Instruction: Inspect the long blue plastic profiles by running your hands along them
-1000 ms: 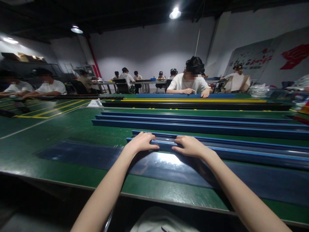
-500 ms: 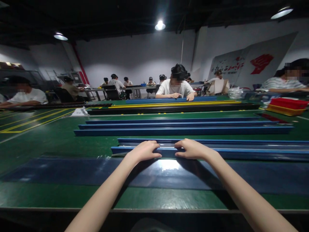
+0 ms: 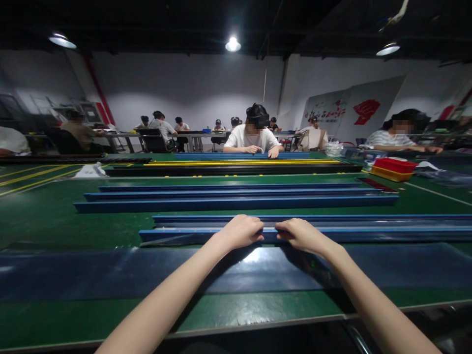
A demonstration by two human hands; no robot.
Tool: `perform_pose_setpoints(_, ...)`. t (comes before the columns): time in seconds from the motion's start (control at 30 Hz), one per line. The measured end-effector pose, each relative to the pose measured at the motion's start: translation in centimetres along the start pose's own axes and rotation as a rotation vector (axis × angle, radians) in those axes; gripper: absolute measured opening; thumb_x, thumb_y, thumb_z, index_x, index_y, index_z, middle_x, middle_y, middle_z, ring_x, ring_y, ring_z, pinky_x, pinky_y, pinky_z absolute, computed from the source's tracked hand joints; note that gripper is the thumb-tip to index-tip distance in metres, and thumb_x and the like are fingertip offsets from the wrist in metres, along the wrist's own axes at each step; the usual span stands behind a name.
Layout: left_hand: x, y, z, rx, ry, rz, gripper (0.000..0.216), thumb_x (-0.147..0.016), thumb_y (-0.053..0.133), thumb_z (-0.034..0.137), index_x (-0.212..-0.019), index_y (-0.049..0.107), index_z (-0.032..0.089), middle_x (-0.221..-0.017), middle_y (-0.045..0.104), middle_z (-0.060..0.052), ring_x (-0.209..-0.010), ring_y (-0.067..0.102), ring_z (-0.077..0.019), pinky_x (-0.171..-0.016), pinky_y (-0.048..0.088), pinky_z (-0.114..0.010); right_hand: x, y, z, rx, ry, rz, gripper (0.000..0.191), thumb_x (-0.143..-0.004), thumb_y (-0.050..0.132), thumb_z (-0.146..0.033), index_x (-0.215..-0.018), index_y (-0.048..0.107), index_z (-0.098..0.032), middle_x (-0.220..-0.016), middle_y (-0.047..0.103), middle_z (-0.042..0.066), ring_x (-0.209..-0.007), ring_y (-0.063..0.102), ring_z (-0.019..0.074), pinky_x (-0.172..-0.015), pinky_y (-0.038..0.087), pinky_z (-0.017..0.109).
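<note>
A long blue channel-shaped profile (image 3: 383, 234) lies crosswise on the green table, its two raised edges running left to right. My left hand (image 3: 241, 232) is closed over its near edge, thumb on the front face and fingers curled behind. Close beside it, a small gap to the right, my right hand (image 3: 300, 234) grips the same edge in the same way. Fingertips of both hands are partly hidden. Between the profile and me lies a wide, shiny, see-through bluish plastic strip (image 3: 206, 280), with both forearms reaching over it.
Several more blue profiles (image 3: 236, 203) lie parallel farther off, then black and yellow ones (image 3: 236, 170). A red and a yellow bin (image 3: 394, 168) stand at the right, a white object (image 3: 90, 170) at the left. Across the table a co-worker (image 3: 252, 137) handles another blue profile.
The view has swung right, so the background slides left. Both hands have shifted a little rightwards along the profile's near edge, and their fingers look more tightly curled.
</note>
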State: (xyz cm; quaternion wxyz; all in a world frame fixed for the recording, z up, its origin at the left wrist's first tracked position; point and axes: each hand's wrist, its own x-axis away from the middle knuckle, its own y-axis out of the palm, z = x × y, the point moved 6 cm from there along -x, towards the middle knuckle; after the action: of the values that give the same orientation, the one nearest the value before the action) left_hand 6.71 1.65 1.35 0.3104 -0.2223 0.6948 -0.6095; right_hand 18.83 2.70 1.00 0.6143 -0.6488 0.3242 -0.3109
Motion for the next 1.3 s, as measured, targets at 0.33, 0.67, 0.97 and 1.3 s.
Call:
perform_pose_setpoints(0.33,1.2,0.3,-1.3,0.036,-0.073,-0.006,0.009,-0.083,0.048,0.025,-0.079,0.052,0.018,-0.087,0.062,-0.005,-0.083,0.059,-0.0190,-0.065,0.040,-0.027,-1.1,0.1,-1.6,0.116,-0.054,0.057,0.013,-0.083,0.046,-0.021,-0.084,0.058,-0.020,-0.090,0.068,0.007,-0.084,0.062,0.0193,-0.060,0.030,0.023)
perform_pose_setpoints(0.67,6.0,-0.3,-5.8,0.033,-0.243,-0.063,0.009,-0.081,0.048,0.027,-0.076,0.051,0.021,-0.082,0.062,-0.002,-0.077,0.057,-0.0172,-0.060,0.035,-0.024,-2.5,0.3,-2.7,0.051,-0.060,0.072,0.017,-0.087,0.044,-0.032,-0.086,0.057,-0.021,-0.091,0.067,0.004,-0.082,0.060,0.0163,-0.057,0.028,0.023)
perform_pose_setpoints(0.97,10.5,-1.1,-9.3,0.000,-0.406,-0.098,0.011,-0.081,0.045,0.028,-0.074,0.051,0.021,-0.082,0.060,-0.001,-0.075,0.056,-0.0169,-0.060,0.034,-0.024,-1.5,-0.2,-0.7,0.092,-0.009,0.106,0.019,-0.086,0.044,-0.028,-0.079,0.059,-0.019,-0.083,0.067,0.005,-0.077,0.061,0.0159,-0.058,0.028,0.023)
perform_pose_setpoints(1.3,5.6,-1.9,-6.5,-0.059,-0.254,-0.072,0.016,-0.077,0.053,0.033,-0.090,0.055,0.023,-0.096,0.062,-0.002,-0.088,0.057,-0.0185,-0.065,0.038,-0.024,-4.4,0.3,-3.6,0.148,-0.036,0.177,0.025,-0.087,0.041,-0.032,-0.079,0.061,-0.019,-0.081,0.069,0.007,-0.077,0.063,0.0179,-0.057,0.029,0.023)
